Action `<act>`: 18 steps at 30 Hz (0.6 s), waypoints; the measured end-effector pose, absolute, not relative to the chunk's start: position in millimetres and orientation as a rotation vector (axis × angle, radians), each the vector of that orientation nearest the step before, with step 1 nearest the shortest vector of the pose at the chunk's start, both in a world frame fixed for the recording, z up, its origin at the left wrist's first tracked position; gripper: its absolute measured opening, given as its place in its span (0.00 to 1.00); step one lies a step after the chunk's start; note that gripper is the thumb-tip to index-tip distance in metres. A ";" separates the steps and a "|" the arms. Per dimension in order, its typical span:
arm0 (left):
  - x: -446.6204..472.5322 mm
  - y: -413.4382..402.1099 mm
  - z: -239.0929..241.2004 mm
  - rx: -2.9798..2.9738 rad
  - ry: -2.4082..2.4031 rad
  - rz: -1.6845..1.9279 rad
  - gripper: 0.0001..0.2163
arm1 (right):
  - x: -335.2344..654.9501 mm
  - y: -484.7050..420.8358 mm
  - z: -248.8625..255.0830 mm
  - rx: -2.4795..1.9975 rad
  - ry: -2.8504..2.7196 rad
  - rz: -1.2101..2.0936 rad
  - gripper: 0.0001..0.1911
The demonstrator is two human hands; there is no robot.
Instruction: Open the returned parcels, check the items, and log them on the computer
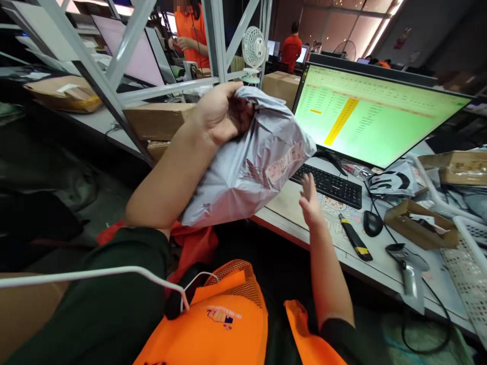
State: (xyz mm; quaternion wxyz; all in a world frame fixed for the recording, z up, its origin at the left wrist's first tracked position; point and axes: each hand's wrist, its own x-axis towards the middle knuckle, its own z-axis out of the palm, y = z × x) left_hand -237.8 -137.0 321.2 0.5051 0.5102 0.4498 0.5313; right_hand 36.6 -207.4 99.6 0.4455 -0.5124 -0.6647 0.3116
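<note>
My left hand [228,115] grips the gathered upper edge of a pale grey plastic mailing bag [254,162], its fingers curled into the plastic. The bag hangs tilted in front of me, bulging, with a printed label on its right part. Apart from the bag, my right hand [311,203] is raised over the desk's front edge with its fingers stretched out and nothing in them. Close to that hand are a black keyboard [331,185] and a black and yellow utility knife [355,237] lying on the desk mat.
A monitor [375,111] with a spreadsheet stands behind the keyboard. Right of the knife are a mouse [373,223], a barcode scanner [411,268], an open small cardboard box [420,223] and a white basket [464,263]. A metal frame [127,43] rises at left. Two people in orange are farther back.
</note>
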 end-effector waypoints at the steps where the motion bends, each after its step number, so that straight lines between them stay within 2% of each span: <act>1: -239.2 -134.0 313.6 1.233 1.110 1.264 0.17 | 21.2 -184.8 101.6 -1.242 -1.651 0.791 0.52; 3: -248.1 -131.3 295.9 1.354 1.230 1.277 0.17 | -8.5 -150.5 101.4 -1.177 -1.619 0.833 0.45; 6: -268.8 -142.8 274.3 1.731 1.541 1.424 0.16 | -53.2 -132.2 95.0 -1.097 -1.501 0.832 0.45; 9: -284.5 -168.4 263.6 1.968 1.973 1.457 0.28 | -86.1 -146.0 89.1 -1.086 -1.514 0.718 0.40; 11: -290.1 -183.8 259.9 1.973 2.204 1.328 0.35 | -83.9 -165.9 86.5 -1.082 -1.560 0.666 0.37; 14: -296.5 -194.9 255.4 1.958 2.317 1.140 0.38 | -17.2 -212.7 78.9 -1.149 -1.570 0.544 0.35; 17: -303.9 -194.1 250.6 1.939 2.311 1.115 0.36 | 118.8 -279.7 60.0 -1.592 -1.292 -0.101 0.28; 18: -305.9 -192.7 249.2 1.931 2.304 1.132 0.35 | 169.7 -302.3 51.9 -1.790 -1.095 -0.283 0.29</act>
